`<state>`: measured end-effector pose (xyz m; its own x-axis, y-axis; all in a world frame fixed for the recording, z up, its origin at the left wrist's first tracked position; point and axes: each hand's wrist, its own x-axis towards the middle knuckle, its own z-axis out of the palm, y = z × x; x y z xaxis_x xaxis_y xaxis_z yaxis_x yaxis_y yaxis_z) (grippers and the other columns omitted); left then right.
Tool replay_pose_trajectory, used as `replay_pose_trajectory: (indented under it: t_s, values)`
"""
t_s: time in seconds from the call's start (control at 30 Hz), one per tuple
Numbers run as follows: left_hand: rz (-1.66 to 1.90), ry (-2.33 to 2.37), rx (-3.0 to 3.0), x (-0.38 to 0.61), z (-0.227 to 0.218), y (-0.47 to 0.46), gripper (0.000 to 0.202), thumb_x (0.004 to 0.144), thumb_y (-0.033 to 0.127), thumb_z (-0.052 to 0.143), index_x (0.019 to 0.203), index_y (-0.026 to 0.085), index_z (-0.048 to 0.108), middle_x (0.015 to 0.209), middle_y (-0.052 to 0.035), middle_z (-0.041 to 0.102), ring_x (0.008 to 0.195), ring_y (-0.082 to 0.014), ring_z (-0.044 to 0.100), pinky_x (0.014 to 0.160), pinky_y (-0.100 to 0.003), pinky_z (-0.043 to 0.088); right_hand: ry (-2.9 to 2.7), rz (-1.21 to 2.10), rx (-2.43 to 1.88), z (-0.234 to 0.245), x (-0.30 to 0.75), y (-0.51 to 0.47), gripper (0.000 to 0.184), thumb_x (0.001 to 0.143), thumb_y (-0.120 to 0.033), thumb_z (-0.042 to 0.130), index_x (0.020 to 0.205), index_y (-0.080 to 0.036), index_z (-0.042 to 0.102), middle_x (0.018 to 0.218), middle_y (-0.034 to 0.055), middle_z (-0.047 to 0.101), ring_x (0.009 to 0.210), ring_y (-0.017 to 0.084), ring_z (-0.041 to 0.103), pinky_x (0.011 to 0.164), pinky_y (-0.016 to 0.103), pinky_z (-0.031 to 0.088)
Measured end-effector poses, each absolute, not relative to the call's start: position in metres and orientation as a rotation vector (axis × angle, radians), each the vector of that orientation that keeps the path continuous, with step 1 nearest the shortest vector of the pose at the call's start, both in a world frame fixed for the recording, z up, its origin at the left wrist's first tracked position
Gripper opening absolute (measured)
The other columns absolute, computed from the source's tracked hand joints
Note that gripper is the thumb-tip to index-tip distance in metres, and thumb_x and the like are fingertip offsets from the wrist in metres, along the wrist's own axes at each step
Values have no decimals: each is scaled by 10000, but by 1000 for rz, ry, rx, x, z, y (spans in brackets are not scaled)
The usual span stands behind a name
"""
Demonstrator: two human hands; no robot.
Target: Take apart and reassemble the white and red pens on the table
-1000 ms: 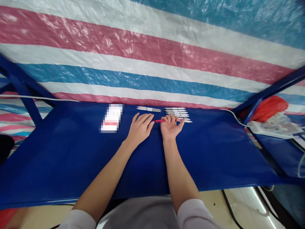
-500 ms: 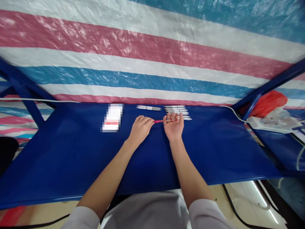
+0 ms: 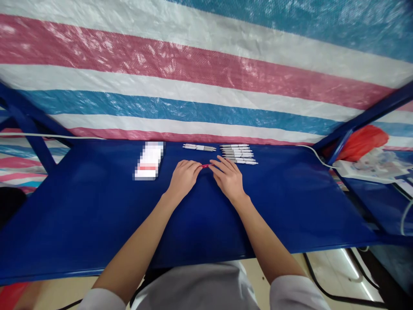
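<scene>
Between my two hands a red pen (image 3: pixel 205 165) lies level, a little above or on the blue tabletop; only its short middle part shows. My left hand (image 3: pixel 183 177) is closed on its left end with the fingers pressed together. My right hand (image 3: pixel 229 177), palm down, grips its right end with thumb and fingers. Beyond my right hand lies a row of several white-and-grey pens (image 3: pixel 237 151), side by side. Further left, behind the gap between my hands, rest a few more white-and-grey pens (image 3: pixel 199 147).
A blurred-out white packet with a red band (image 3: pixel 146 161) lies on the blue table (image 3: pixel 97 215) to the left. Striped plastic sheeting (image 3: pixel 193 82) hangs behind the table's far edge. Blue frame bars stand at both sides. A red bag (image 3: pixel 364 142) sits beyond the right bar.
My right hand has turned from palm up with fingers raised to palm down, and now grips the red pen's right end. Both hands have shifted slightly left.
</scene>
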<state>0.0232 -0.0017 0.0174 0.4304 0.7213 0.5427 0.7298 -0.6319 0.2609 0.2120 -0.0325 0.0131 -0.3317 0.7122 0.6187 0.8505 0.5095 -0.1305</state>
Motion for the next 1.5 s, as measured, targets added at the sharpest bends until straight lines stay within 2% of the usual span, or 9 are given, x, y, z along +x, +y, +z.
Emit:
replay_pose_trajectory:
  t_s: [0.2,0.4,0.47,0.57,0.63,0.77,0.9,1.23,1.5]
  values:
    - [-989,-1385,-2696,29,19,-7,228,956,255,464,943,190,682,940,-44,728,844,-202,649,859,-378,463,-2165,-232,-1226,12,222,-25,236,919,-188,508,1042,-265,694,1075,16,733,1053,181,645,868,321,458]
    - [-986,-1413,-2729,36,19,-8,247,964,288,451,930,208,682,931,-34,733,844,-192,658,863,-375,457,-2297,-165,-1200,15,236,-21,251,941,-192,468,1049,-265,682,1078,9,727,954,167,658,756,291,443]
    - [-963,-1452,-2734,38,20,-9,231,956,312,472,958,211,680,970,-37,730,890,-196,658,883,-375,453,-2348,-217,-1185,15,243,-19,269,944,-182,456,1079,-266,673,1102,5,720,944,164,656,749,284,445]
    - [-853,-1534,-2709,39,18,-9,276,937,349,502,1121,198,642,1131,-68,689,1044,-232,620,924,-400,447,-2397,-286,-1191,13,256,-16,291,941,-163,452,1123,-261,658,1141,16,707,961,165,650,760,277,449]
    - [-757,-1554,-2683,39,13,-9,349,937,366,493,1218,190,600,1245,-94,633,1150,-264,567,972,-435,426,-2396,-336,-1226,12,267,-15,289,938,-157,457,1122,-249,660,1143,20,706,979,170,646,763,274,450]
    - [-614,-1536,-2649,40,3,-6,406,938,400,469,1264,191,586,1368,-125,539,1264,-317,478,1072,-531,323,-2385,-434,-1282,10,284,-13,276,927,-142,472,1096,-233,670,1143,15,708,953,166,649,761,269,445]
    - [-590,-1541,-2648,41,-2,-4,419,939,416,452,1279,207,583,1395,-124,514,1285,-327,456,1096,-583,267,-2373,-452,-1323,9,294,-12,273,920,-135,477,1086,-227,673,1115,25,717,945,169,642,771,278,435]
    - [-614,-1547,-2660,41,-2,-5,401,934,398,460,1277,234,588,1396,-111,514,1296,-323,451,1100,-585,268,-2352,-494,-1413,9,312,-14,283,899,-116,494,1065,-245,684,1061,14,726,910,171,619,724,291,394]
    - [-570,-1549,-2656,42,-2,-6,418,939,401,445,1285,211,581,1409,-113,501,1299,-320,449,1105,-572,262,-2333,-550,-1444,8,313,-15,245,926,-172,479,1037,-240,686,1036,17,722,914,176,602,718,298,378]
